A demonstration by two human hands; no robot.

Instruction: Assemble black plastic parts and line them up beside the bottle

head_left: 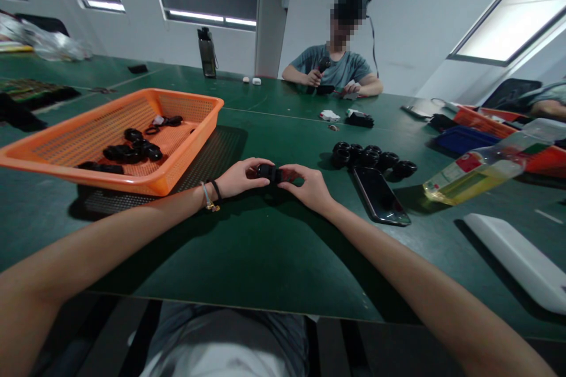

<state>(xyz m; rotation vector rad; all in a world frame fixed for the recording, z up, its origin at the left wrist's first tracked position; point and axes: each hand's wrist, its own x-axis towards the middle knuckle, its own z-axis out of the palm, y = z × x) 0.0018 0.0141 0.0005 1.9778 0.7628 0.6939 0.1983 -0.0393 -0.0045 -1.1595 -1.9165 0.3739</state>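
Observation:
A small black ring-shaped part (268, 174), perhaps plastic, is held between my two hands just above the green table (265, 259). My left hand (241, 178) pinches its left side with thumb and fingers. From the other side, my right hand (307, 185) closes thumb and fingertips on its right end. Whether it is one piece or two joined pieces I cannot tell. Several similar black round parts (369, 156) stand grouped to the right of my hands. More black parts (132, 150) lie in the orange plastic basket (177, 171) on the left.
Right of my hands lie a phone (381, 195), a bottle of yellow liquid (481, 171) and a white box-like object (517, 256). A person (338, 59) sits across the table, holding dark items. A dark water bottle (207, 53) stands at the back.

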